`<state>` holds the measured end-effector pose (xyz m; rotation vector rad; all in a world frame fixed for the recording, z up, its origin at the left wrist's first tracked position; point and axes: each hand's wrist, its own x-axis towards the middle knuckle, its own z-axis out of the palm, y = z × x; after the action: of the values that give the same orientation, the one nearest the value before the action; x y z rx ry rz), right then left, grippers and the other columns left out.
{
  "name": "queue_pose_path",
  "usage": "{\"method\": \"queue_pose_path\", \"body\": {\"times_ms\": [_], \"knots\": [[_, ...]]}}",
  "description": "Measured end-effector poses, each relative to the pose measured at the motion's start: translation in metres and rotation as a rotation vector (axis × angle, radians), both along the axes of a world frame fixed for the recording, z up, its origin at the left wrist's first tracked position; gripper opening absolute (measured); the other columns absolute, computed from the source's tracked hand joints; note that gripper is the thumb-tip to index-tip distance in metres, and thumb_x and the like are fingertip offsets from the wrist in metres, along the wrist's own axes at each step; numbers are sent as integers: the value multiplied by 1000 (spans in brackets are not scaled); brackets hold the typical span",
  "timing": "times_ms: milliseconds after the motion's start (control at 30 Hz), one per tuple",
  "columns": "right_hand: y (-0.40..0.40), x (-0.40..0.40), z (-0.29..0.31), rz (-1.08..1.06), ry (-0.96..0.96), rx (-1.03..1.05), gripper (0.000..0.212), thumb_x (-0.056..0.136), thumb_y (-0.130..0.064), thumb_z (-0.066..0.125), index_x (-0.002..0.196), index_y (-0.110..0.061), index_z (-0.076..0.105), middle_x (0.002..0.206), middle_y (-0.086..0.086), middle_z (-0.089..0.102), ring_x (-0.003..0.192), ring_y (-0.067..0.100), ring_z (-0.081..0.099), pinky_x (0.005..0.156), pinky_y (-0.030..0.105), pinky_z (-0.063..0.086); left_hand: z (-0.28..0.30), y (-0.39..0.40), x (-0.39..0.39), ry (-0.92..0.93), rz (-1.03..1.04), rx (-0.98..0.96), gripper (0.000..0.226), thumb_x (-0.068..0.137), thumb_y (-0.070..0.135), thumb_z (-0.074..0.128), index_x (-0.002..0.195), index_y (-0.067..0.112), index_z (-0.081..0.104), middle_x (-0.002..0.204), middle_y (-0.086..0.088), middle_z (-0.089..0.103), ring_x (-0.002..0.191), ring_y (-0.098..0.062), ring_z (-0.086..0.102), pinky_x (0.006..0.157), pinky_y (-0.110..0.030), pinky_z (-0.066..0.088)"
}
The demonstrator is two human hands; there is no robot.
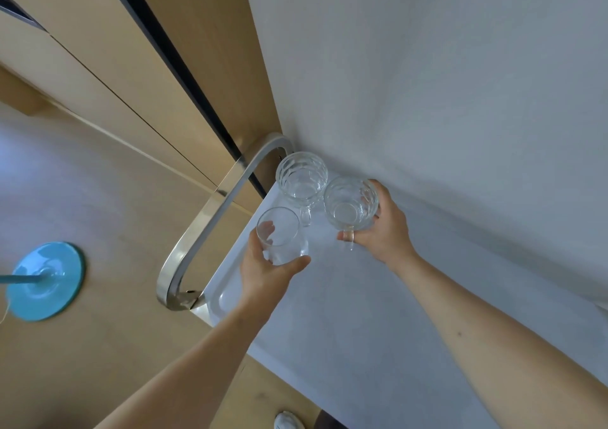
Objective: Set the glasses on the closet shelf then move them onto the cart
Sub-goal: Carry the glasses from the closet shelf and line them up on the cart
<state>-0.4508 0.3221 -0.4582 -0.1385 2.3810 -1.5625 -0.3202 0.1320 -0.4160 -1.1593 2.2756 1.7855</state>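
Three clear glasses are over the white cart top (345, 303). A faceted glass mug (301, 180) stands on the cart at its far corner, next to the chrome handle. My left hand (263, 270) grips a smooth tumbler (279, 236) from the side, low over or on the cart; contact cannot be told. My right hand (385, 231) holds a second faceted mug (350, 203) from its right side, thumb by its small handle, close beside the standing mug.
A curved chrome cart handle (204, 231) arches over the cart's left end. Wooden closet doors (131, 66) with a dark gap stand at the upper left. A white wall (460, 83) borders the cart on the right. A blue round stand base (46, 280) sits on the wooden floor.
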Motion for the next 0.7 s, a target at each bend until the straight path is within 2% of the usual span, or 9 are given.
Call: {"method": "queue_pose_path", "body": {"times_ms": [100,200,333,467,600,700], "knots": [[-1,-1,0,-7,-7,0,116,41,-28,104,141,-34,45,132,-10,60,123,11,58,106,41,49,-2,1,0,-3,8,1,81,66,23,95,128,46,48,122,19,54,115,-7,54,99,-35,52],[-1,-1,0,-7,-20,23,119,41,-33,103,143,-38,41,133,-10,60,123,11,58,106,41,49,-2,2,0,-5,6,18,82,65,21,95,129,44,48,123,17,54,115,-12,56,88,-25,48],[0,1,1,-2,-32,48,121,45,-29,103,147,-35,37,134,-11,57,125,12,55,108,38,46,-3,3,0,-13,-12,30,84,65,21,96,131,42,48,127,14,55,116,-15,56,91,-28,47],[7,11,3,-58,-81,68,125,51,-27,101,154,-28,32,147,-1,50,131,17,52,112,38,43,-1,2,3,-4,-34,51,84,65,21,96,130,44,49,126,16,54,117,-14,56,91,-28,50],[22,28,11,-114,-81,142,107,62,-20,97,151,-28,38,146,-2,50,129,17,51,110,35,43,4,5,8,2,-79,60,83,65,23,96,130,45,48,130,19,53,120,-15,56,101,-42,52],[29,44,20,-132,-41,230,90,72,-15,88,149,-28,43,145,-5,51,125,18,53,107,40,45,10,3,14,13,-118,60,84,65,22,96,130,44,48,131,19,53,122,-13,54,104,-42,51]]}}
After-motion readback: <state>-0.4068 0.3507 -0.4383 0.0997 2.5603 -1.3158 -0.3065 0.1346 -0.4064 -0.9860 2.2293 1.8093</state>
